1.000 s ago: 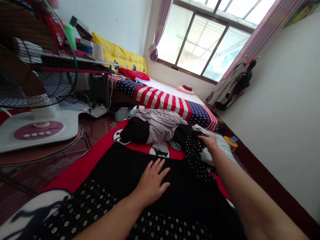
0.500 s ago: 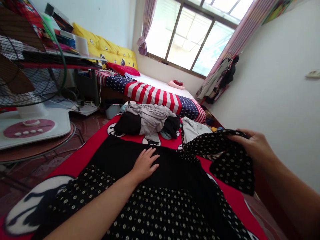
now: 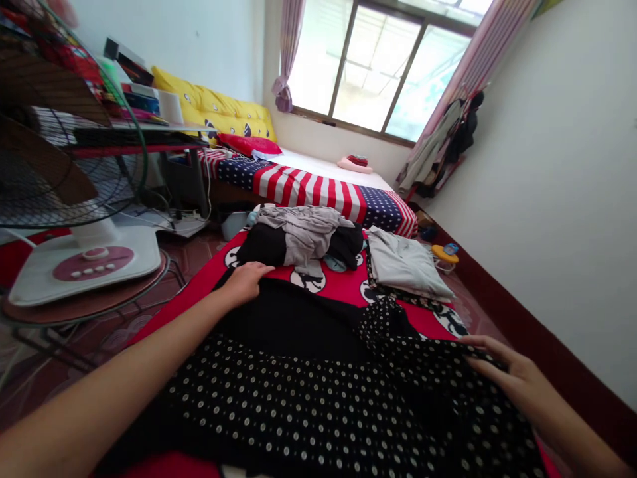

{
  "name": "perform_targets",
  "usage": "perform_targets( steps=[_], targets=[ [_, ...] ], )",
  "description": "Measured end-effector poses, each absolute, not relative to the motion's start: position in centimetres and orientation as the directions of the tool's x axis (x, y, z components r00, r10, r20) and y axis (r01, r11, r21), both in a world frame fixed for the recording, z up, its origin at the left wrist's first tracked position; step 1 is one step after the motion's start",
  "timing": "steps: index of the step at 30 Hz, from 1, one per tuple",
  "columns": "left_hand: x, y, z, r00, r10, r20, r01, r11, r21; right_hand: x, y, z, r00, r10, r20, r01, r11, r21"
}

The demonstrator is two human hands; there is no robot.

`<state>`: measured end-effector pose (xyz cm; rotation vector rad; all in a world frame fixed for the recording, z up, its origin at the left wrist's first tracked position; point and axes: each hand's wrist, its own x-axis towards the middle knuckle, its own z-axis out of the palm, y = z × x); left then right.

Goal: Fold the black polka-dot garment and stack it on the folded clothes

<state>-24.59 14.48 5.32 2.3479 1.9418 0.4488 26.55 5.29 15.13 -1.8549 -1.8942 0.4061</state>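
Note:
A black garment with pale dots and a plain black panel (image 3: 298, 325) lies spread on the red bed cover in front of me. At its far left edge, my left hand (image 3: 245, 282) is closed, fingertips pinching the black cloth. My right hand (image 3: 512, 372) is at the right side, thumb and fingers on the edge of the dotted sleeve part (image 3: 423, 362), which lies folded inward over the garment. The fabric hides some of the right fingertips. Beyond the garment sits a heap of grey and black clothes (image 3: 308, 232). To its right lies a folded light grey garment (image 3: 408, 265).
A fan (image 3: 94, 265) stands on a round stool (image 3: 114, 292) at the left, beside a cluttered desk (image 3: 149, 143). Behind is another bed with a striped, starred cover (image 3: 308, 189). A yellow stool (image 3: 444, 253) stands by the right wall, below hanging clothes (image 3: 442, 146).
My left hand has moved from flat on the black panel to its far left edge, closing there. My right hand has lowered the lifted dotted part onto the garment, uncovering the light grey folded garment.

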Motion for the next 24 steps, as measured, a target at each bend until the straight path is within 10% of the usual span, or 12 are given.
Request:
perform_targets(
  steps=[13, 24],
  targets=[
    [-31.0, 14.6, 5.3, 0.361, 0.929, 0.085, 0.926, -0.368, 0.084, 20.1, 8.1, 7.1, -0.382, 0.914, 0.137, 0.902, 0.401, -0.163],
    [-30.9, 10.7, 9.6, 0.344, 0.908, 0.240, 0.910, -0.385, 0.155, 23.2, 7.0, 13.1, 0.038, 0.969, 0.244, 0.805, 0.115, -0.582]
  ],
)
